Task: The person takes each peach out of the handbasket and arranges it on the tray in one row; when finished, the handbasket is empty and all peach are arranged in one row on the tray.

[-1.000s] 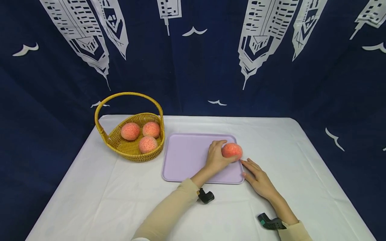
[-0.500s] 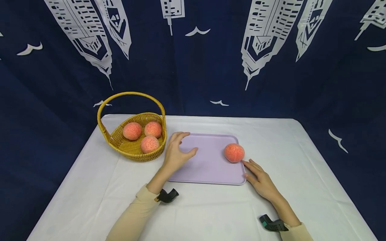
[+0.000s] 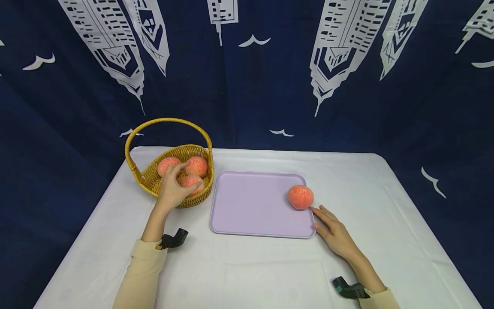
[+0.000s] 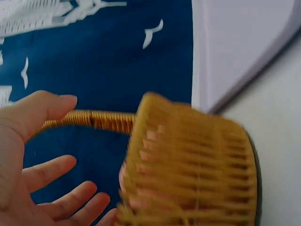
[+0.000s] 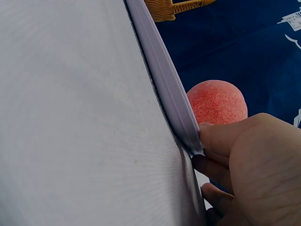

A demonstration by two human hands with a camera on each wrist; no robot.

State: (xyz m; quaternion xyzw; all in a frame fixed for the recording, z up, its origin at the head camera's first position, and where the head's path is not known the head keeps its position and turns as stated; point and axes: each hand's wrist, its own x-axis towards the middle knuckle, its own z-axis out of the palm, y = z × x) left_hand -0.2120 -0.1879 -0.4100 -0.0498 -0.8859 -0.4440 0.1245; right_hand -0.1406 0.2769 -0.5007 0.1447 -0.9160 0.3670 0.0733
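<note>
A woven yellow basket point(image 3: 146, 178) with a hoop handle stands at the table's back left and holds three orange-pink peaches point(image 3: 197, 165). My left hand point(image 3: 174, 188) reaches over the basket's front rim, fingers spread and loosely extended above the nearest peach point(image 3: 191, 180); in the left wrist view the left hand point(image 4: 44, 157) is splayed beside the basket point(image 4: 193, 165) and holds nothing. A lilac tray point(image 3: 251, 206) lies mid-table with one peach point(image 3: 300, 196) at its right side. My right hand point(image 3: 331, 226) lies flat on the cloth, fingertips point(image 5: 214, 134) against the tray's rim point(image 5: 162, 77) near that peach point(image 5: 217, 105).
A white cloth point(image 3: 270, 270) covers the table. A dark blue curtain point(image 3: 251, 94) printed with white buildings hangs close behind it. Small black cameras sit on both wrists point(image 3: 173, 238).
My left hand let go of the peach on the tray and swept left across the tray to the basket. The peach stayed on the tray; the right hand has not moved.
</note>
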